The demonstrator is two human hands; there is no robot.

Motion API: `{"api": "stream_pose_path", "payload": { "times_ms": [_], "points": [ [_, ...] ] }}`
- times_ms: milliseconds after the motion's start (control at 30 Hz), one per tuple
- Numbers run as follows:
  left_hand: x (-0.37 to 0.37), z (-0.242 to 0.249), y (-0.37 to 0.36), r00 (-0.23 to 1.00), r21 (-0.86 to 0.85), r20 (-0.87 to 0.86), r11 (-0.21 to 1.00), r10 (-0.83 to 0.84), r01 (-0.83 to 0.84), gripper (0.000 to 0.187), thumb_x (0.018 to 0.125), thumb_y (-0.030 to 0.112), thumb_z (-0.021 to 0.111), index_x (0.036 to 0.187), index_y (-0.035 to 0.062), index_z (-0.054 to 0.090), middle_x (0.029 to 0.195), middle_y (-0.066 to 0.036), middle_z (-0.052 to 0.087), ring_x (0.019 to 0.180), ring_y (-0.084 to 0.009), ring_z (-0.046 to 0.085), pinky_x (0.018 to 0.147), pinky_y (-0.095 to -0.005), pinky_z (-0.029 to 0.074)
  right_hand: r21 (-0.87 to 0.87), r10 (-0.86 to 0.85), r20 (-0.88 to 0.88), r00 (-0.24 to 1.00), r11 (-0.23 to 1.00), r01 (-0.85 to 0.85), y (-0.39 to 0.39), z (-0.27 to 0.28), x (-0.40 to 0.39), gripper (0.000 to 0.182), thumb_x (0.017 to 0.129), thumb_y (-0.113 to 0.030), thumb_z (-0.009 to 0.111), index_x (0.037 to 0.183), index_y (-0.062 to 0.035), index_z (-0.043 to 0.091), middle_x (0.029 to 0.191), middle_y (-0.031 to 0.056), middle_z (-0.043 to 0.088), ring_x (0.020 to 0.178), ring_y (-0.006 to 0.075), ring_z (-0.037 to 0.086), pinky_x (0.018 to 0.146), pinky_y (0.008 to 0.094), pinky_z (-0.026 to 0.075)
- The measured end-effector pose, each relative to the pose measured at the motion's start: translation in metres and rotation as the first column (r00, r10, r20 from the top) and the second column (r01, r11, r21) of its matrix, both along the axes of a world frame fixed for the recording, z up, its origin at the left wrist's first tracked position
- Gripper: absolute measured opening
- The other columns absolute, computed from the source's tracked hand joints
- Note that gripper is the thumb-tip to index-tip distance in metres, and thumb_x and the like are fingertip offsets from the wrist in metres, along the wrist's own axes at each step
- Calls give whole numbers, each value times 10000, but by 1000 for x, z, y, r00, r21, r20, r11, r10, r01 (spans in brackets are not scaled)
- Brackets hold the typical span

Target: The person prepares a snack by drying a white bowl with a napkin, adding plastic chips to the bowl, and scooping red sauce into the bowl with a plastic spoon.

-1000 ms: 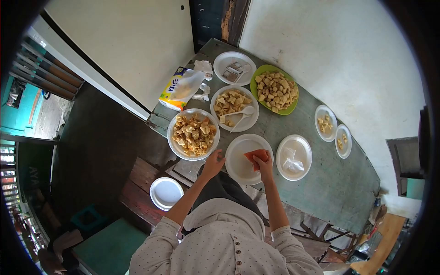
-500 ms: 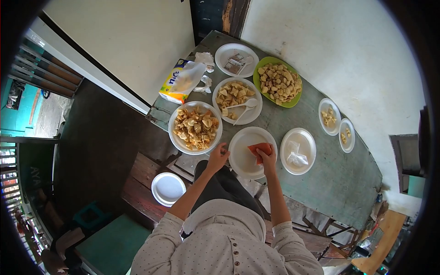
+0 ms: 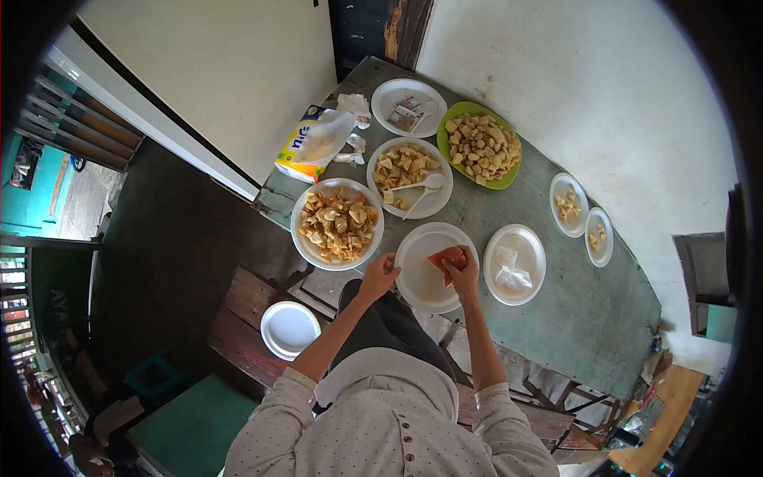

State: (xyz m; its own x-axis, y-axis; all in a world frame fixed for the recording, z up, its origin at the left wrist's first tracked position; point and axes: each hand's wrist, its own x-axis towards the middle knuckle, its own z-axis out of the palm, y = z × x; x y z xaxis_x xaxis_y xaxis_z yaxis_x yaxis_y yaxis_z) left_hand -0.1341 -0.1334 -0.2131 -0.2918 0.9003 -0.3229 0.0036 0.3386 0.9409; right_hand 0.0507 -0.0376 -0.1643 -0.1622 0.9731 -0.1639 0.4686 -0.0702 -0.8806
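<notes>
My right hand [image 3: 463, 278] is closed around a folded red-orange cloth-like piece [image 3: 447, 261] over the right part of a white plate [image 3: 421, 292]. What the piece is made of cannot be made out. At that plate's left rim is my left hand [image 3: 379, 278], fingers drawn together and pinching the edge. Just beyond it stands a white plate heaped with golden folded fried snacks [image 3: 340, 222]. On the right, another white plate [image 3: 517, 292] carries a crumpled clear plastic bag [image 3: 513, 270].
Farther back are a plate of snacks with white plastic spoons [image 3: 419, 188], a green dish of light brown pieces [image 3: 482, 147] and a tissue pack [image 3: 311, 143]. Two small plates [image 3: 568, 208] stand near the wall. Stacked white plates [image 3: 291, 329] rest on the bench [image 3: 246, 318].
My left hand has come in to the plate's left rim and its fingers have closed there. My right hand keeps the red-orange piece over the plate, turned slightly.
</notes>
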Motion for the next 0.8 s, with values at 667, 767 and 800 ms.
{"api": "stream_pose_path", "payload": {
  "times_ms": [667,767,800],
  "points": [
    [14,32,1,976,-4,206,998,66,-66,336,797,81,578,1094,-34,469,806,-78,539,546,-151,608,432,-259,501,573,385,317,867,650,-498,-21,10,15,400,538,81,645,879,-99,539,994,118,512,835,294,569,635,346,489],
    [11,31,-1,998,-19,45,999,37,-36,377,804,117,582,1127,-23,447,850,-104,540,616,-172,602,518,-301,498,587,296,208,932,725,-361,-29,13,6,379,553,81,654,872,-95,547,978,112,519,827,280,567,634,337,484],
    [9,33,-2,994,-42,-108,999,1,-6,406,808,148,586,1147,-16,434,890,-128,536,705,-191,605,592,-332,500,602,219,115,969,760,-244,-32,13,4,371,559,83,655,872,-92,558,967,107,525,821,266,568,628,330,483]
  ]
}}
